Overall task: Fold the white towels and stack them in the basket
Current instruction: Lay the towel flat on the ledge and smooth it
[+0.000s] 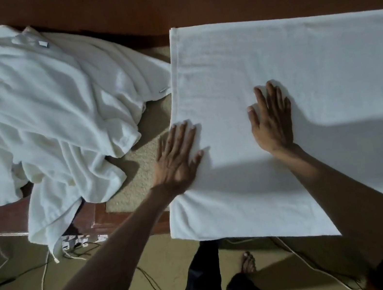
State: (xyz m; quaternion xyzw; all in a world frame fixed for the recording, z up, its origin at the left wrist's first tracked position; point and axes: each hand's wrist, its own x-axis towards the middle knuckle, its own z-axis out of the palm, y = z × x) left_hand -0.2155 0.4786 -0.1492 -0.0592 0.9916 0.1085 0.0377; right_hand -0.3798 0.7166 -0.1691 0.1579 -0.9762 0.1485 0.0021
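White towel (300, 69) — flat under both grips (178, 158) (271, 121)

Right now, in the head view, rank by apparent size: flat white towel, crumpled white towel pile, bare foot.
Largest: flat white towel and crumpled white towel pile, too alike to rank; both run off frame.
Smallest: bare foot.

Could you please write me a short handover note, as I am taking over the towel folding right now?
Left hand: open, flat on the left edge of the smooth white terry towel.
Right hand: open, flat nearer that towel's middle.
The towel lies spread on the beige-topped table; a crumpled heap of white towels lies to its left.
Done: towel laid smooth.
Left: fold it, fold the heap, stack all in the basket, not in view.
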